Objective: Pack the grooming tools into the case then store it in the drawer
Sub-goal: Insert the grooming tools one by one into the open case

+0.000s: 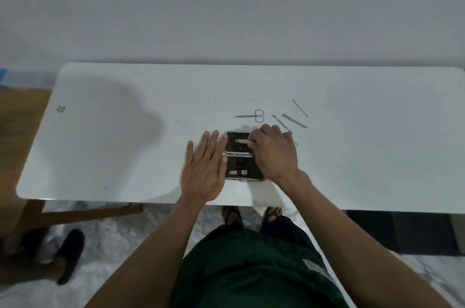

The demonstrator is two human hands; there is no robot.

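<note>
- The case [242, 155] lies open flat near the front edge of the white bench [113, 146]. It's black inside with a silvery rim, and its two halves run front to back, hinge going left-right across the middle.
- Near half has a small metal tool [236, 172] strapped in, lying sideways.
- Left hand [205, 169] is flat with fingers straight, pressed against the case's left side and pointing away from the person.
- Right hand [273, 154] is curled over the case's right side, fingertips pinching a silver clipper-like tool [242, 141] in the far half. Its long axis runs left-right.
- Just behind sit small scissors [253, 116], tips pointing left.
- Right of those, three thin metal sticks [294, 120] lie loose, all slanting from far-left to near-right.
- Loads of bare bench on the left and the far right; the wall runs along the back edge.
</note>
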